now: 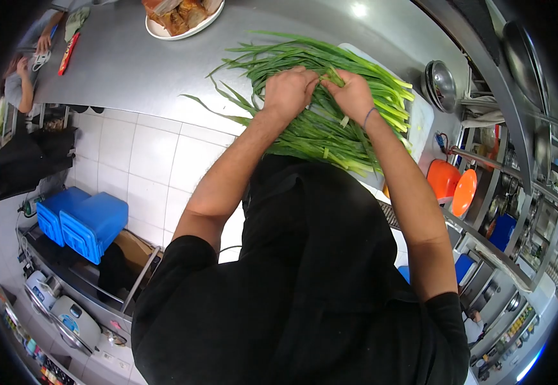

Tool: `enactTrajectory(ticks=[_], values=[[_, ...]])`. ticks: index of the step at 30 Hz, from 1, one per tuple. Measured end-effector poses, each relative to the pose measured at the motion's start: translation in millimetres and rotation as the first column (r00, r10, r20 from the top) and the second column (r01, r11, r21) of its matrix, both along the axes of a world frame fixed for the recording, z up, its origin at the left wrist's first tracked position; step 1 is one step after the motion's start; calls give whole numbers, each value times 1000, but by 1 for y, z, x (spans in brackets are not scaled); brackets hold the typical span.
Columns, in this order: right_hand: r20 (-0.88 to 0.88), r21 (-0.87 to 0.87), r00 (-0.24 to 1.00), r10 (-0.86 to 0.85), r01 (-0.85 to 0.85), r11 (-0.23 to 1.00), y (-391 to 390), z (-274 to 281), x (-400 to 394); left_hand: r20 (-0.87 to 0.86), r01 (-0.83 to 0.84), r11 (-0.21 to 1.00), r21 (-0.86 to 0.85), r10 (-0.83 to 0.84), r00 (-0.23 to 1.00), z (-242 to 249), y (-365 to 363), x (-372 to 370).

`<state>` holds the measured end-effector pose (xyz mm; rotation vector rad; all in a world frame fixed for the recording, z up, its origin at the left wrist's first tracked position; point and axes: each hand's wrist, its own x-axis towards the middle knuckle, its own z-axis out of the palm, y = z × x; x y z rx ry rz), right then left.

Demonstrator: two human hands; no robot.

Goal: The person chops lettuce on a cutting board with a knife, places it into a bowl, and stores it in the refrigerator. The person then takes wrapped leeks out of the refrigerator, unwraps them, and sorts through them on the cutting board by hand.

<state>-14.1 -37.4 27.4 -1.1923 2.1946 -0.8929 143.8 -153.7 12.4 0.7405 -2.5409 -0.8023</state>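
A large pile of scallions [391, 96] is spread over a white cutting board [422, 122], with its pale stalk ends to the right and its green leaves trailing left past the counter edge. Over the middle of the pile, my left hand [290, 93] is closed, its fingertips pinching green leaf. Close beside it, my right hand [352, 97] is closed around a short folded bit of scallion, thumb and fingers pressed together. The fingertips of both hands nearly meet. A dark band circles my right wrist.
Cooked meat [179, 18] lies on a white plate [192, 32] at the far side. Metal bowls [444, 88] stand right of the board, above orange containers [444, 179]. A red packet [68, 54] and another person's hand [43, 43] are far left. Blue bins [96, 224] stand lower left.
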Motion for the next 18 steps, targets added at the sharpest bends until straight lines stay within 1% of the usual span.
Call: enactTrajectory(ticks=[2, 3, 5, 6, 8, 9, 11, 14, 16, 18], values=[[272, -114, 961, -45, 78, 990, 4, -2, 0, -183, -34, 991, 132, 58, 981, -3, 4, -1], [371, -80, 924, -92, 130, 988, 5, 7, 3, -268, -40, 979, 200, 94, 959, -3, 7, -2], [551, 2, 814, -185, 221, 975, 4, 35, 11, -341, -16, 913, 409, 169, 925, -7, 12, -4], [576, 47, 789, -214, 229, 972, 6, 39, 10, -368, 3, 863, 505, 212, 905, -6, 13, -5], [619, 136, 736, -273, 241, 961, 10, 43, 5, -351, 14, 729, 684, 312, 883, -6, 13, -5], [637, 136, 713, -292, 270, 953, 12, 42, 4, -333, 24, 648, 761, 359, 872, -5, 13, -3], [672, 136, 665, -326, 322, 937, 15, 38, 4, -321, -14, 597, 802, 451, 833, -4, 4, 5], [642, 107, 705, -301, 307, 946, 20, 50, -1, -289, -66, 517, 853, 575, 765, -3, -19, 28], [631, 101, 707, -318, 331, 938, 24, 48, -7, -263, -95, 460, 883, 652, 711, 1, -38, 45], [616, 102, 711, -339, 355, 929, 27, 46, -11, -250, -53, 381, 923, 697, 672, 7, -51, 61]])
